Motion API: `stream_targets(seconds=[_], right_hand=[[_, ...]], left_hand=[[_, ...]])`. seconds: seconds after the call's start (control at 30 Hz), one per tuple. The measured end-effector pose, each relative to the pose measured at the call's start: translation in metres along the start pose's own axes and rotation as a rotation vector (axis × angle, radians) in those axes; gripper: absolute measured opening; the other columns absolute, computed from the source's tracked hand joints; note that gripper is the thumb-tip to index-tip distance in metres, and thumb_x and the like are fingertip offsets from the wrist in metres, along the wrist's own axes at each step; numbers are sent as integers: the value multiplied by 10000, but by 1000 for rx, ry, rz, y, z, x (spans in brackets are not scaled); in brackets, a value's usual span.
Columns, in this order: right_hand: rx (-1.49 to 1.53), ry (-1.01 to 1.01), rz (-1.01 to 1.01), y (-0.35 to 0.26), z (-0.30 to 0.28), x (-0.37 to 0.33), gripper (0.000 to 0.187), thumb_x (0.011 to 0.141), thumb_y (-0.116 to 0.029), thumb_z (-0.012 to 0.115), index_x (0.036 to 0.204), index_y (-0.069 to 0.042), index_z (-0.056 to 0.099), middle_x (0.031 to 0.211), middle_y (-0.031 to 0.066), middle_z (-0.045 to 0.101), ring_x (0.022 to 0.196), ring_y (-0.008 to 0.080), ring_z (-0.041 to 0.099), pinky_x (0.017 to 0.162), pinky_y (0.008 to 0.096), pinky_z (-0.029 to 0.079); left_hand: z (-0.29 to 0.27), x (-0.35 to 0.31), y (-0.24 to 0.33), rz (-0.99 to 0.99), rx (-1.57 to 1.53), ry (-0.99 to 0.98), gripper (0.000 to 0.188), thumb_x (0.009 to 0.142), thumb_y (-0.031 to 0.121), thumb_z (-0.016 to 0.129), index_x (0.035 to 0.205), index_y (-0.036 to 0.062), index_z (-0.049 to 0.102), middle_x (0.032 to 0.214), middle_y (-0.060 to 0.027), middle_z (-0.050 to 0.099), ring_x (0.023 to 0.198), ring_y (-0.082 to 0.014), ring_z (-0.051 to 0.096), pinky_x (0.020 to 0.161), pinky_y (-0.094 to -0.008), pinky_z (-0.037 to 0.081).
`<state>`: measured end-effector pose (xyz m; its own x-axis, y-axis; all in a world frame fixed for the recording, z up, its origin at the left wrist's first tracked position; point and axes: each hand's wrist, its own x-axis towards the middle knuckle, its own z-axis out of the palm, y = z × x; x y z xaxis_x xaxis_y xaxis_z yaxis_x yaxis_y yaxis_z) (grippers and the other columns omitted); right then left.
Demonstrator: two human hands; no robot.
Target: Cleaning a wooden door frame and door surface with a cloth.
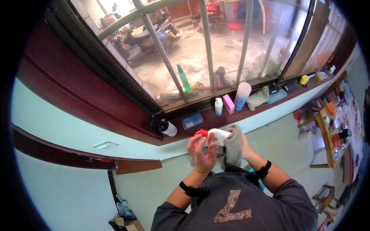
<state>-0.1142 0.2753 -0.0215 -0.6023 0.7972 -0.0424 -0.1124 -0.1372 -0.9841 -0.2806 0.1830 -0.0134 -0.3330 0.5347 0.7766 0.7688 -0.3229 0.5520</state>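
A white bottle (pixel 217 137) with a red cap (pixel 202 133) lies tilted on its side between my hands, just in front of the window sill. My left hand (pixel 202 157) has its fingers bent round the cap end, with the thumb beside the bottle's neck. A grey cloth (pixel 233 148) wraps the other end and hides the bottle's base. Behind that cloth my right hand (pixel 245 149) is closed on it, its fingers mostly hidden.
On the dark red sill (pixel 210 122) stand a black-and-white bottle (pixel 168 128), a blue flat packet (pixel 192 121), a small pump bottle (pixel 218 106), a pink box (pixel 228 104), a spray can (pixel 242 96) and a crumpled cloth (pixel 258 98). Window bars (pixel 207 42) rise behind. A cluttered table (pixel 327 140) is at right.
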Motion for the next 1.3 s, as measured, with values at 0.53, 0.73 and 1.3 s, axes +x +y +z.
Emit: stream_targets(seconds=[0.53,0.73,1.3], right_hand=[[8,79,-224,-9,-29,-32,579,820,-89,831,1335,-8,578,1258,66,668,1120,142,618,997,328,503],[-26,113,-246,-19,-33,-37,556,831,-90,826,1315,-6,566,1229,77,669,1104,145,621,988,322,506],[-489,507,-302,-57,-34,-48,485,813,-174,797,1212,21,601,1073,117,670,952,201,678,847,356,550]], left_hand=[[8,39,14,-816,-1273,-126,374,1028,63,598,1382,-2,496,1301,-114,588,1138,-175,598,1012,-321,477],[32,40,4,-905,-1491,-196,334,1057,116,561,1365,-1,511,1295,-133,620,1164,-199,598,1060,-346,450],[77,36,67,-628,-1042,-779,427,1109,164,458,1497,-14,458,1338,-71,625,1203,-134,572,1061,-284,419]])
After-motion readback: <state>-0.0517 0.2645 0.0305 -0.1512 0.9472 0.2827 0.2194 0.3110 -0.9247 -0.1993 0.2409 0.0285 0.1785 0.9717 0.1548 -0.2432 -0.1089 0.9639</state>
